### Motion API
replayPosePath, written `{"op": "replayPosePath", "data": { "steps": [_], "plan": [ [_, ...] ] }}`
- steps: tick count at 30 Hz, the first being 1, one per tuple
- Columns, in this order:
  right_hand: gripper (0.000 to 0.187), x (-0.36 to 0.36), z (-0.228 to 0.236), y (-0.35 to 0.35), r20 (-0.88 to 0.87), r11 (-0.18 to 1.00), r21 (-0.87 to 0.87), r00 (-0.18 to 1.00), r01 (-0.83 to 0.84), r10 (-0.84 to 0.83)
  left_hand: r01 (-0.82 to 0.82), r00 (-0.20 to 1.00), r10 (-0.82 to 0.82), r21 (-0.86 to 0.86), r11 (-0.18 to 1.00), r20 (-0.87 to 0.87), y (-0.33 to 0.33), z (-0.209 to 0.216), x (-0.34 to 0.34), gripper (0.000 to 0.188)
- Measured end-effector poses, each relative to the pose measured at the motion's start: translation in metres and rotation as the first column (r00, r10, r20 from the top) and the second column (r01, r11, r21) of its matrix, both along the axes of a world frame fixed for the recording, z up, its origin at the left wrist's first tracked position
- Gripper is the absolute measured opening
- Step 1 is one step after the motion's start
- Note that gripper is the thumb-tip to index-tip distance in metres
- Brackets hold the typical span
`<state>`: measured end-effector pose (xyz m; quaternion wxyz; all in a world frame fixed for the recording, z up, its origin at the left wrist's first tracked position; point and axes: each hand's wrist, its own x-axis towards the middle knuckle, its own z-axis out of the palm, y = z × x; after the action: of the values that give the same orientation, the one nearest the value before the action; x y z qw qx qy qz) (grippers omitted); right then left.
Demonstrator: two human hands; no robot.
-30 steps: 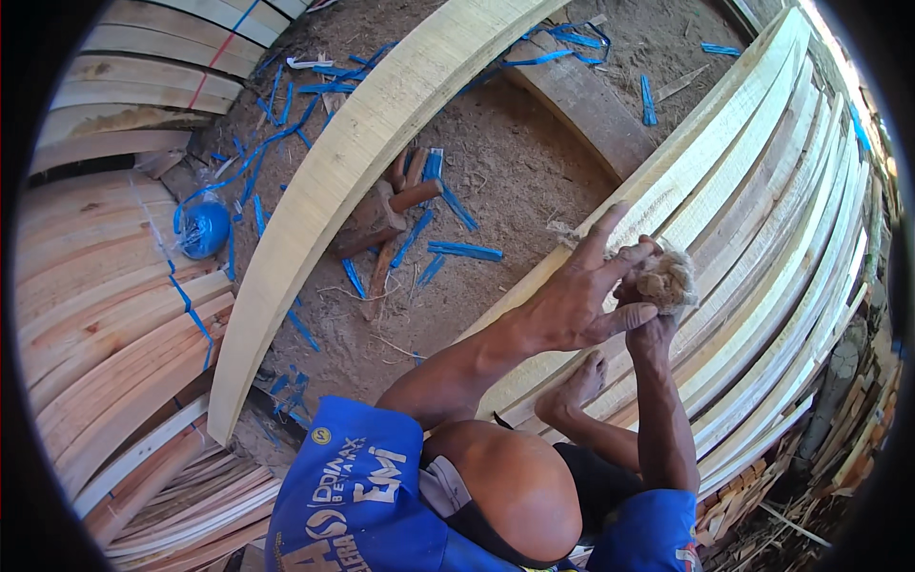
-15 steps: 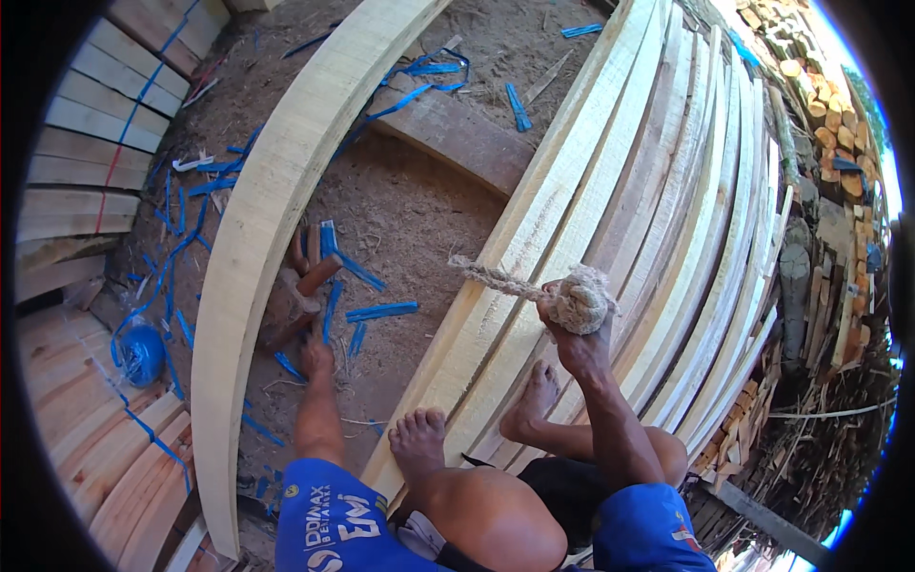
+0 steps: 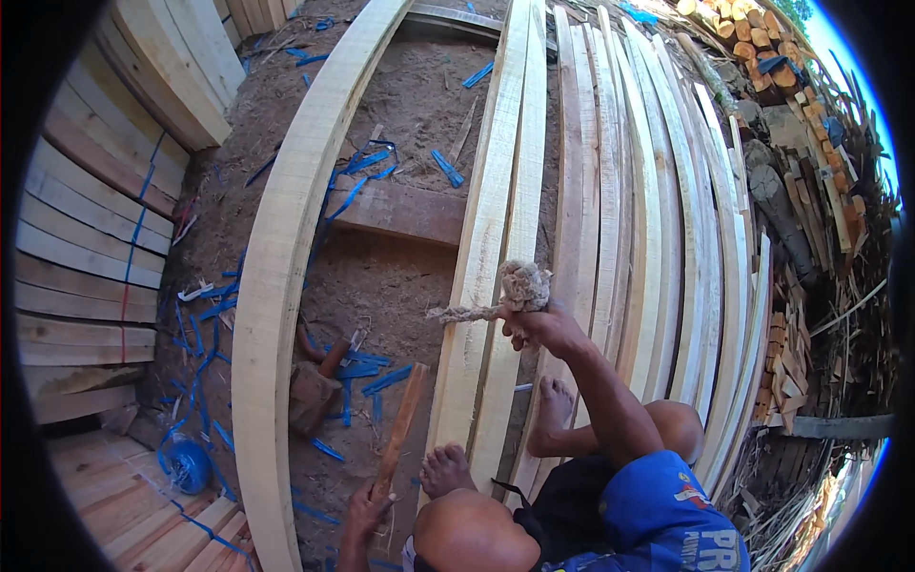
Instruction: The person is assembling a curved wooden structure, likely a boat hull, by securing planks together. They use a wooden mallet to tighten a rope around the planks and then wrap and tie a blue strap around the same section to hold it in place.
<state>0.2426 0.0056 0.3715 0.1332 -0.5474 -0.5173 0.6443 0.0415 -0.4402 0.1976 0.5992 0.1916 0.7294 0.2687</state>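
Observation:
My left hand, low in the view beside my bent knee, is closed around a narrow reddish-brown wooden stick that points up and away from me. My right hand grips a thick, frayed rope with a bulky knot. Its short tail stretches left over a pale plank below. A brown block-like thing with short rods rests on the dirt, apart from my left hand; its kind I cannot make out. My bare feet stand on the planks.
A long pale beam runs along the left. Several planks lie side by side on the right, and a brown crosspiece spans the gap. Blue strapping scraps litter the dirt. Lumber stacks stand far left; log piles rise at right.
My left hand has left the brown block and drawn back toward me, now holding the wooden stick. My right hand still grips the rope, now over the planks nearer the gap. The view has shifted.

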Motion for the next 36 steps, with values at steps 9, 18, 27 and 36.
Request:
{"op": "replayPosePath", "data": {
  "steps": [9,18,27,36],
  "plan": [
    [0.021,-0.005,0.011,-0.015,0.273,0.907,0.102,0.888,-0.409,0.37,0.55,0.775,-0.392,0.224,0.804,-0.495,0.209,0.113,-0.003,0.038],
    [0.04,0.007,0.022,-0.041,0.671,0.142,0.741,0.732,-0.656,-0.123,0.648,0.675,-0.168,0.469,0.6,-0.719,0.349,0.088,0.057,0.052],
    [0.041,0.021,-0.018,-0.023,-0.186,0.985,-0.138,0.98,-0.099,0.073,0.792,0.038,0.354,0.244,0.559,-0.935,0.379,0.15,0.014,0.063],
    [0.048,-0.023,-0.034,-0.053,0.022,0.881,0.237,0.905,0.409,-0.426,-0.04,0.886,-0.177,0.451,0.892,0.429,0.298,0.102,0.098,0.062]
  ]
}}
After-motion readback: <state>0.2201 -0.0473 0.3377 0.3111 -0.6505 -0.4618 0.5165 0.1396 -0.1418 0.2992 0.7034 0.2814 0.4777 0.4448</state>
